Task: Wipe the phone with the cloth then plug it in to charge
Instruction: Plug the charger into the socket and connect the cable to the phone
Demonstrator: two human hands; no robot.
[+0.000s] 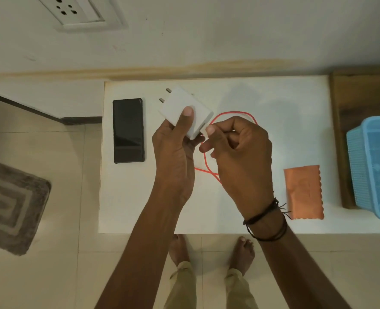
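A black phone [128, 130] lies flat at the left end of the white table [273, 121]. My left hand [175, 152] grips a white charger adapter [180, 105] above the table, its metal pins pointing up and left. My right hand [238, 148] pinches the white end of a red cable [233, 113] right at the adapter's lower port side. The cable loops behind and under my right hand. An orange cloth [304, 192] lies flat on the table to the right of my right wrist.
A white wall socket [73, 10] sits on the wall at the upper left. A blue plastic basket [374, 166] stands on a wooden surface [349, 103] to the right. A grey mat [8, 204] lies on the tiled floor at the left. My bare feet show below the table edge.
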